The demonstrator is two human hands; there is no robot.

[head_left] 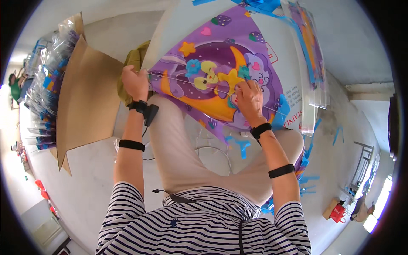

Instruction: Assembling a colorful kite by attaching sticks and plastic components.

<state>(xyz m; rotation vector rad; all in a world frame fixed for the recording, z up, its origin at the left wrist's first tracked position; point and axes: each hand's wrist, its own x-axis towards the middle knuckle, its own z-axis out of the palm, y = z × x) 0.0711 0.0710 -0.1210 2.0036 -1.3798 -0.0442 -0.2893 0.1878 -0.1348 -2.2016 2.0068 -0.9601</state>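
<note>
A purple kite (212,51) lies spread over my knees and a white board, printed with a cartoon animal, orange moons, stars and berries. Across it runs a thin white line (187,80), a cord or a slim rod; I cannot tell which. My left hand (135,83) is closed at the kite's left corner, by the line's end. Over the right half of the print, my right hand (249,98) pinches with thumb and fingers along the line. What lies between those fingertips is hidden. A blue strip (281,111) hangs near the kite's lower right corner.
On the left stands an open cardboard box (87,91) beside several clear-wrapped packages (44,91). An olive cloth (124,91) is behind my left hand. The white board (293,72) carries more wrapped packages (313,51). Blue scraps (243,146) lie below; a red bag (338,212) is far right.
</note>
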